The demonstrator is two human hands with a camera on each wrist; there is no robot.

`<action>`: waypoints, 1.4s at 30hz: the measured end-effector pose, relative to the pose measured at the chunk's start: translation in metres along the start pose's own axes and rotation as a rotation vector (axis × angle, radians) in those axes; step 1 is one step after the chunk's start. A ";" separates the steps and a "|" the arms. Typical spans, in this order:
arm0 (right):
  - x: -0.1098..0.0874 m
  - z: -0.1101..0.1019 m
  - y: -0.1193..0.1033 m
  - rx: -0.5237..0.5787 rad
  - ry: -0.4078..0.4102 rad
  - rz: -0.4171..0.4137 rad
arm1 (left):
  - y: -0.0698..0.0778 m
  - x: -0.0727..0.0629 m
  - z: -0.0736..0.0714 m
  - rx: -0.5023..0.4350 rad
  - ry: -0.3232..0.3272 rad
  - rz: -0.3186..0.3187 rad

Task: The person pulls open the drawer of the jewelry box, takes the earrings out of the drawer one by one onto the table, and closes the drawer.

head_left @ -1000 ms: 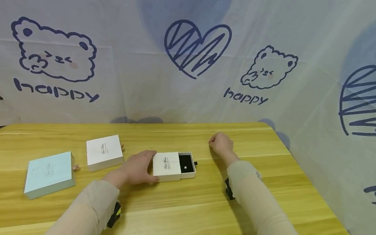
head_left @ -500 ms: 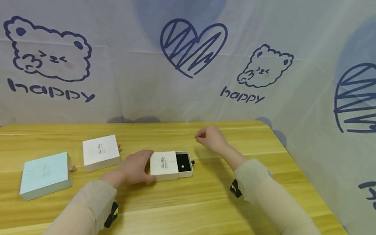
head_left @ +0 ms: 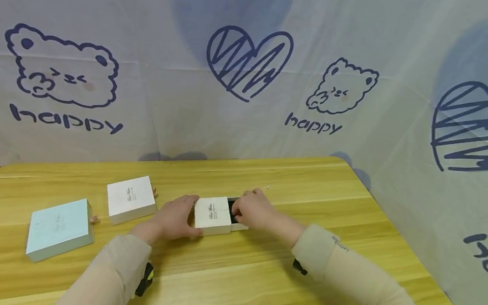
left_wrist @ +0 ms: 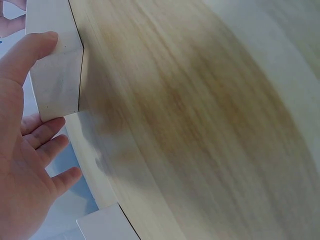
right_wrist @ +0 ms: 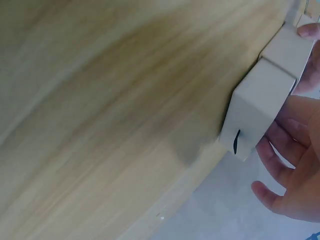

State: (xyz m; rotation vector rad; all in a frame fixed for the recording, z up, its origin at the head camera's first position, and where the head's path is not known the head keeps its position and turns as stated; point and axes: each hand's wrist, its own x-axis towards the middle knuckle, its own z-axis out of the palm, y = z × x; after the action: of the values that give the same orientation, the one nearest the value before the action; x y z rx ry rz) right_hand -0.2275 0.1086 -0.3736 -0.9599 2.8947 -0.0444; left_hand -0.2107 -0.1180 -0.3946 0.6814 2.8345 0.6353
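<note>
White box (head_left: 212, 217) is gripped between the left hand (head_left: 174, 219)'s thumb and fingers; the right hand (head_left: 256, 213)'s bend over its open drawer (right_wrist: 257, 111), pinching or not, I cannot tell; beyond them, a tiny item (head_left: 267, 187) dots the tabletop (head_left: 221, 285).

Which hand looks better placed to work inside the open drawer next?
Right, probably: the right hand has its fingertips at the open drawer, while the left hand is occupied gripping the opposite end of the box sleeve.
</note>
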 end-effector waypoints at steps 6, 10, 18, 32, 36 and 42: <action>0.002 -0.002 0.000 0.039 0.056 -0.016 | -0.001 -0.001 -0.002 -0.001 0.004 -0.006; 0.005 -0.013 0.010 0.215 0.074 0.077 | -0.002 0.000 -0.002 0.000 -0.001 -0.009; 0.017 -0.024 0.070 0.511 0.181 0.362 | -0.004 -0.002 -0.004 0.007 0.006 -0.014; 0.009 0.007 0.125 0.331 0.132 0.619 | -0.002 0.000 0.003 0.001 0.002 -0.001; 0.014 0.009 0.127 0.317 0.113 0.639 | -0.003 -0.001 0.002 -0.002 0.003 -0.006; 0.018 0.012 0.128 0.307 0.090 0.654 | -0.004 -0.001 0.003 -0.013 -0.001 -0.012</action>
State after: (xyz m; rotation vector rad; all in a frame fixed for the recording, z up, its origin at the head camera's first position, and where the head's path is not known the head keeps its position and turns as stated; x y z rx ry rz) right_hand -0.3165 0.2008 -0.3943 0.0519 2.9979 -0.4720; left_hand -0.2108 -0.1205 -0.3992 0.6611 2.8289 0.6508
